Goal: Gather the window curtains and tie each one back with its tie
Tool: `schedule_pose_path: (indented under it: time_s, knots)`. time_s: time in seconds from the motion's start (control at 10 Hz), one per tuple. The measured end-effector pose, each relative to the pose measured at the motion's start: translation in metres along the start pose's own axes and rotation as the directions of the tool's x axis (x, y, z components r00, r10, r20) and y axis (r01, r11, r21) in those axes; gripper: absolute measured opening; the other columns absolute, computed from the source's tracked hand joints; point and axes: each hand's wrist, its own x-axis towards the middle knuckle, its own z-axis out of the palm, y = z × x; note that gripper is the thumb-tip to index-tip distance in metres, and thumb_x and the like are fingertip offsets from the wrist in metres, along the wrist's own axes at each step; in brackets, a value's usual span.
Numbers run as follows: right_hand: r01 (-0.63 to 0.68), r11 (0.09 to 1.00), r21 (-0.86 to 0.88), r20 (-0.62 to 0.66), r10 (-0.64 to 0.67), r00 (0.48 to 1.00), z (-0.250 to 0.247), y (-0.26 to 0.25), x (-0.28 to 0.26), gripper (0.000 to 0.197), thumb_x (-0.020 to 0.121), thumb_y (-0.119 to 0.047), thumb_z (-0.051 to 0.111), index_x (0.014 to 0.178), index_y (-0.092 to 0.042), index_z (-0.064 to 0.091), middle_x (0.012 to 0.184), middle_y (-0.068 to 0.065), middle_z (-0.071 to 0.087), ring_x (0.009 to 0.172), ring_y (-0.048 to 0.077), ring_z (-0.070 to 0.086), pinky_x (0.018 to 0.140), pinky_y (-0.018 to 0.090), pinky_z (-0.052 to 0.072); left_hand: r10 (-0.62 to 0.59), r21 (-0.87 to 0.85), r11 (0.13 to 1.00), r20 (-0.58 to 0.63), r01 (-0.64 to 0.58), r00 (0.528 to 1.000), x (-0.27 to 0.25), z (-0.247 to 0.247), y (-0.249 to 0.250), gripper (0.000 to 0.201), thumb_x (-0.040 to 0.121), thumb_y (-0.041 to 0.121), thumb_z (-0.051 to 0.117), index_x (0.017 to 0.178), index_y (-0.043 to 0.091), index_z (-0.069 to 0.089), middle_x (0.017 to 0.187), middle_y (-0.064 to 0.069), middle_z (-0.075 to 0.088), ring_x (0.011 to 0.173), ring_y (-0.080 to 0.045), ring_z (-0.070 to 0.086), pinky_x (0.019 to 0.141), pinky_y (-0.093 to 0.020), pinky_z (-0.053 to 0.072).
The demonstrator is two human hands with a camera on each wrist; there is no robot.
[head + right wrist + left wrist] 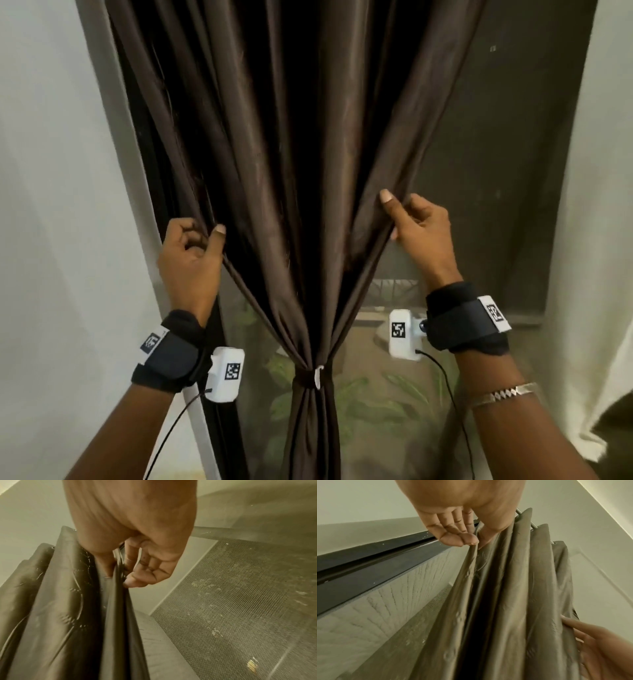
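Observation:
A dark brown curtain hangs in front of me, cinched low down by a brown tie with a white clasp. Above the tie the cloth fans out. My left hand pinches the curtain's left edge between thumb and fingers. My right hand pinches the right edge, a little higher. In the left wrist view the left hand nips a fold of the curtain. In the right wrist view the right hand nips the dark edge of the curtain.
A window with a mesh screen lies behind the curtain, leaves showing through it. A dark window frame stands at the right, a white wall at the left. A pale curtain hangs at the far right. The curtain rod runs overhead.

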Motion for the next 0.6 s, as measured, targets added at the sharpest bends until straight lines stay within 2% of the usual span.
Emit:
schedule_pose_path:
  time_s: [0.1, 0.2, 0.3, 0.4, 0.5, 0.6]
  knots:
    - [-0.052, 0.996, -0.076, 0.06, 0.057, 0.997, 0.007, 0.019, -0.037, 0.055, 0.097, -0.042, 0.075, 0.064, -0.005, 0.05, 0.059, 0.01, 0.05, 0.056, 0.016, 0.052, 0.058, 0.022, 0.044, -0.018, -0.045, 0.999, 0.064, 0.021, 0.998, -0.046, 0.003, -0.017, 0.027, 0.096, 0.027, 0.079, 0.093, 0.029, 0.052, 0.079, 0.011, 0.059, 0.06, -0.019, 0.053, 0.061, -0.048, 0.054]
    - [-0.135, 0.977, -0.165, 0.051, 0.145, 0.988, 0.008, 0.044, -0.085, 0.046, 0.096, -0.048, 0.074, 0.065, -0.017, 0.06, 0.058, 0.007, 0.059, 0.057, 0.017, 0.057, 0.059, 0.033, 0.05, -0.002, -0.054, 0.998, 0.158, 0.011, 0.987, -0.107, 0.004, -0.032, 0.022, 0.099, 0.013, 0.074, 0.092, 0.015, 0.053, 0.067, 0.021, 0.061, 0.052, 0.0, 0.052, 0.056, -0.026, 0.046]
    - [-0.192, 0.95, -0.248, 0.123, 0.227, 0.966, -0.005, 0.071, -0.139, 0.034, 0.095, -0.048, 0.074, 0.074, -0.021, 0.072, 0.069, 0.011, 0.073, 0.057, 0.016, 0.065, 0.063, 0.043, 0.058, -0.041, 0.012, 0.999, 0.296, 0.039, 0.954, -0.181, 0.007, -0.043, 0.024, 0.099, 0.015, 0.073, 0.087, 0.014, 0.052, 0.057, 0.012, 0.059, 0.047, -0.003, 0.051, 0.051, -0.025, 0.043]
    - [-0.191, 0.937, -0.293, 0.213, 0.259, 0.942, -0.028, 0.083, -0.182, 0.026, 0.097, -0.043, 0.074, 0.081, -0.023, 0.076, 0.075, 0.007, 0.077, 0.06, 0.02, 0.068, 0.068, 0.05, 0.06, -0.082, 0.095, 0.994, 0.412, 0.047, 0.907, -0.233, 0.01, -0.048, 0.028, 0.098, 0.033, 0.072, 0.084, 0.022, 0.051, 0.052, 0.005, 0.054, 0.046, -0.015, 0.049, 0.051, -0.033, 0.041]
    - [-0.207, 0.916, -0.343, 0.269, 0.306, 0.913, -0.071, 0.083, -0.21, 0.027, 0.099, -0.043, 0.072, 0.085, -0.02, 0.077, 0.077, 0.008, 0.077, 0.065, 0.029, 0.071, 0.07, 0.049, 0.061, -0.162, 0.18, 0.981, 0.524, 0.078, 0.836, -0.284, 0.024, -0.038, 0.031, 0.095, 0.042, 0.072, 0.084, 0.023, 0.051, 0.053, 0.0, 0.052, 0.048, -0.02, 0.049, 0.054, -0.04, 0.046]
    - [-0.185, 0.894, -0.409, 0.321, 0.331, 0.887, -0.12, 0.088, -0.229, 0.031, 0.099, -0.043, 0.071, 0.085, -0.016, 0.076, 0.076, 0.007, 0.077, 0.064, 0.025, 0.072, 0.07, 0.045, 0.062, -0.198, 0.289, 0.957, 0.616, 0.015, 0.762, -0.324, 0.043, -0.022, 0.031, 0.093, 0.038, 0.077, 0.082, 0.023, 0.053, 0.055, 0.002, 0.054, 0.051, -0.017, 0.052, 0.056, -0.041, 0.05]
